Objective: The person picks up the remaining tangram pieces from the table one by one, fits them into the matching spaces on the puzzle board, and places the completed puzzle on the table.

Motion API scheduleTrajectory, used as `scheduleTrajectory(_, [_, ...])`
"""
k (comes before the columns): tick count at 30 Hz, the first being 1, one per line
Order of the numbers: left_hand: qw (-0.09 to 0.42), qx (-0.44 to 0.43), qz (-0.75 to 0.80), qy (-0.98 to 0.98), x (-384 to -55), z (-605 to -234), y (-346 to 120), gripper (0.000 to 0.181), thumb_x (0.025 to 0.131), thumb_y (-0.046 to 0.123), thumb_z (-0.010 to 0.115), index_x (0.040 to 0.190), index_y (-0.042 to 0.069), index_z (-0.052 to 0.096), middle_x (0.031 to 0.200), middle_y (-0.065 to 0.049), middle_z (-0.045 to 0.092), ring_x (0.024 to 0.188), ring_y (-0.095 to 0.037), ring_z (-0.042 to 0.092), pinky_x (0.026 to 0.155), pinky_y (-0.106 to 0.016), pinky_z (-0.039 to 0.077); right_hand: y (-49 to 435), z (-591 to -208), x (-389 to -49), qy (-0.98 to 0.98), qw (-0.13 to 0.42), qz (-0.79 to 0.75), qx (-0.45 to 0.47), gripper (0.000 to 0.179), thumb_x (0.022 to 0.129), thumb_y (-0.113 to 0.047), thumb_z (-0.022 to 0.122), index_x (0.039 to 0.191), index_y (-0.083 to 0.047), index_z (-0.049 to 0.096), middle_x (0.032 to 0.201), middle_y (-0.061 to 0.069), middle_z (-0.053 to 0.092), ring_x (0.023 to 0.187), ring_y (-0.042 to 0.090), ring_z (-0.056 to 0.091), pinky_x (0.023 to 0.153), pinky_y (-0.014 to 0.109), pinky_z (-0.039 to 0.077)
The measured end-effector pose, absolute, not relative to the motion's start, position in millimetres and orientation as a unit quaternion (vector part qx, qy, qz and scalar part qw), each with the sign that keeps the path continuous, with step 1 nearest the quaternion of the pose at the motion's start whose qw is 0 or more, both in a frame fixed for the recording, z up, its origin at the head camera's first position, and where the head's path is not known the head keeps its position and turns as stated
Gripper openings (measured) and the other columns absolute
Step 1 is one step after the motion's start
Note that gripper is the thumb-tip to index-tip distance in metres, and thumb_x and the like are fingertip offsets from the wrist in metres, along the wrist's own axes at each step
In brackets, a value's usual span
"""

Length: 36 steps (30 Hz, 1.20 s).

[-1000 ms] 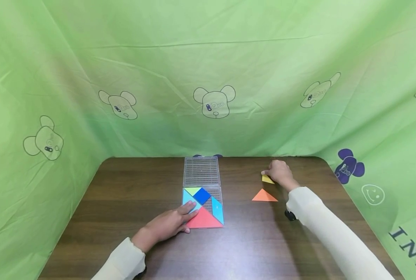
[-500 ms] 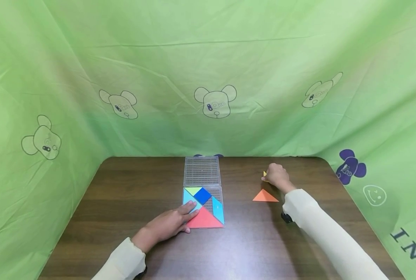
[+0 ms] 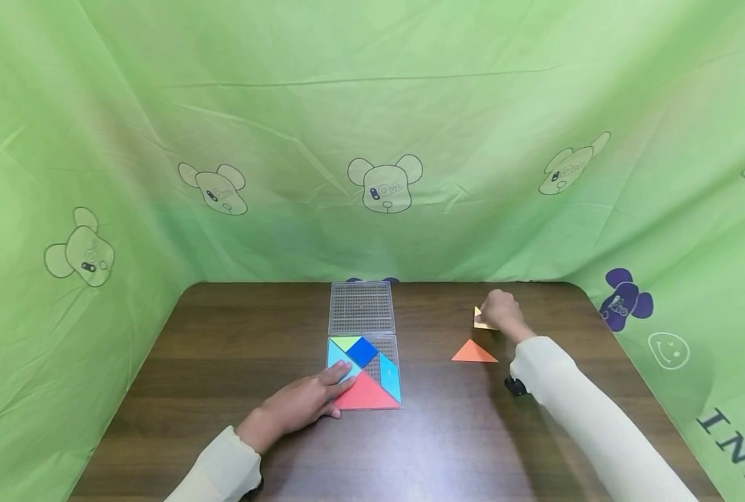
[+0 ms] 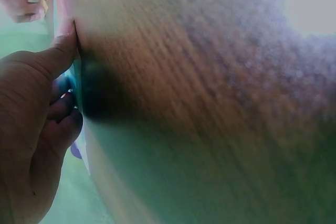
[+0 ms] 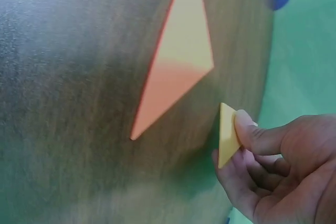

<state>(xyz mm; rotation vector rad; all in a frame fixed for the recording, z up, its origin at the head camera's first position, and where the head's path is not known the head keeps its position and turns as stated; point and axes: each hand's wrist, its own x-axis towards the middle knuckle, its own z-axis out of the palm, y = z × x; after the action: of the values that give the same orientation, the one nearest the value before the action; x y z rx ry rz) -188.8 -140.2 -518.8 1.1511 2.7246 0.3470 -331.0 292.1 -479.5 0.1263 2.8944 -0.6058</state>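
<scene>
In the head view my left hand lies over the near left corner of a clear hinged tray. Its fingers reach onto a light blue triangle and a large red triangle. The tray also holds a lime triangle, a dark blue square and a blue parallelogram. At the far right, my right hand pinches a small yellow triangle between thumb and fingers. An orange triangle lies on the table just in front of that hand.
The tray's lid lies flat behind it, near the back edge of the wooden table. A green curtain printed with bear heads stands behind the table and on both sides.
The yellow triangle has turned and tilted up in my right hand, passing partly out of sight behind the fingers midway. My left hand and the tray have stayed put.
</scene>
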Motion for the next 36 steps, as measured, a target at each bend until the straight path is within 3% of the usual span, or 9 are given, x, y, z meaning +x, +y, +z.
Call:
scheduleTrajectory(3, [0.081, 0.385, 0.114, 0.912, -188, -519, -140, 0.066, 0.100, 0.042, 0.062, 0.157, 0.016, 0.042, 0.168, -0.009, 0.032, 0.149, -0.028, 0.043, 0.105, -0.038, 0.055, 298, -477, -332, 0.972, 0.090, -0.212, 0.040, 0.017, 0.089, -0.015, 0.078, 0.090, 0.001, 0.075, 0.093, 0.015, 0.074, 0.083, 0.026, 0.064, 0.076, 0.040, 0.055])
scheduleTrajectory(7, [0.085, 0.381, 0.115, 0.913, -188, -518, -140, 0.066, 0.100, 0.043, 0.062, 0.157, 0.016, 0.042, 0.168, -0.009, 0.031, 0.150, -0.028, 0.042, 0.105, -0.039, 0.054, 306, -471, -334, 0.960, 0.093, -0.257, 0.052, 0.017, 0.090, -0.014, 0.078, 0.092, 0.002, 0.073, 0.075, 0.006, 0.068, 0.069, 0.017, 0.060, 0.065, 0.030, 0.051])
scheduleTrajectory(10, [0.087, 0.382, 0.114, 0.913, -187, -516, -139, 0.066, 0.100, 0.043, 0.062, 0.157, 0.016, 0.042, 0.168, -0.009, 0.031, 0.150, -0.028, 0.042, 0.105, -0.039, 0.054, 310, -469, -334, 0.943, 0.086, -0.314, 0.063, 0.018, 0.090, -0.012, 0.078, 0.096, 0.004, 0.071, 0.070, 0.002, 0.065, 0.060, 0.009, 0.059, 0.059, 0.025, 0.053])
scheduleTrajectory(18, [0.090, 0.382, 0.113, 0.913, -187, -514, -139, 0.066, 0.100, 0.042, 0.062, 0.157, 0.015, 0.042, 0.168, -0.010, 0.031, 0.151, -0.028, 0.040, 0.105, -0.038, 0.054, 304, -468, -330, 0.906, 0.052, -0.416, 0.062, 0.027, 0.092, -0.008, 0.075, 0.111, 0.010, 0.068, 0.098, 0.019, 0.076, 0.064, 0.007, 0.067, 0.067, 0.032, 0.063])
scheduleTrajectory(28, [0.083, 0.387, 0.104, 0.912, -188, -516, -138, 0.066, 0.100, 0.042, 0.062, 0.157, 0.015, 0.043, 0.168, -0.010, 0.032, 0.151, -0.027, 0.040, 0.104, -0.037, 0.055, 286, -465, -323, 0.863, 0.066, -0.498, 0.050, 0.031, 0.095, -0.004, 0.072, 0.118, 0.013, 0.062, 0.100, 0.016, 0.074, 0.070, 0.006, 0.071, 0.079, 0.039, 0.063])
scheduleTrajectory(36, [0.087, 0.384, 0.110, 0.913, -189, -518, -139, 0.066, 0.100, 0.042, 0.063, 0.157, 0.016, 0.042, 0.168, -0.009, 0.031, 0.152, -0.027, 0.039, 0.105, -0.038, 0.054, 274, -460, -322, 0.837, 0.080, -0.540, 0.048, 0.032, 0.094, 0.000, 0.071, 0.119, 0.015, 0.058, 0.099, 0.016, 0.075, 0.072, 0.008, 0.072, 0.076, 0.032, 0.064])
